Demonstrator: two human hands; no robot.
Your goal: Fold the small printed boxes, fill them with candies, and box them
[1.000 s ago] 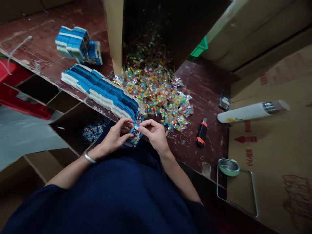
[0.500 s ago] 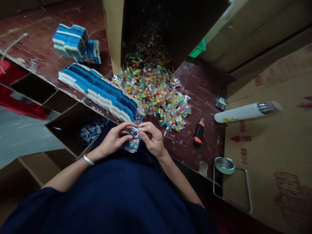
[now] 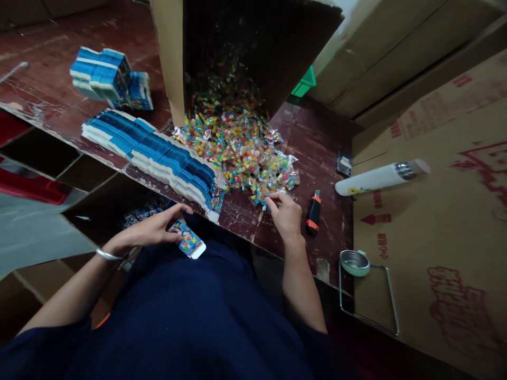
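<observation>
My left hand (image 3: 162, 228) holds a small printed blue box (image 3: 189, 241) in front of my body, its white end flap turned outward. At the near edge of the candy pile (image 3: 245, 148), my right hand (image 3: 285, 215) has its thumb and index finger together at a clear candy packet; whether the packet is gripped cannot be made out. A long row of flat blue and white boxes (image 3: 150, 153) lies left of the pile along the table's edge.
Bundled boxes (image 3: 101, 74) stand at the back left. Right of my right hand lie a black and orange cutter (image 3: 313, 214), a white bottle (image 3: 368, 179) and a metal cup (image 3: 355, 263). A large carton (image 3: 170, 63) holds more candy. Filled boxes lie in a carton below the table.
My hands have moved apart. The left one has carried the box to the left, while the right one has let go of it and reached to the candy pile.
</observation>
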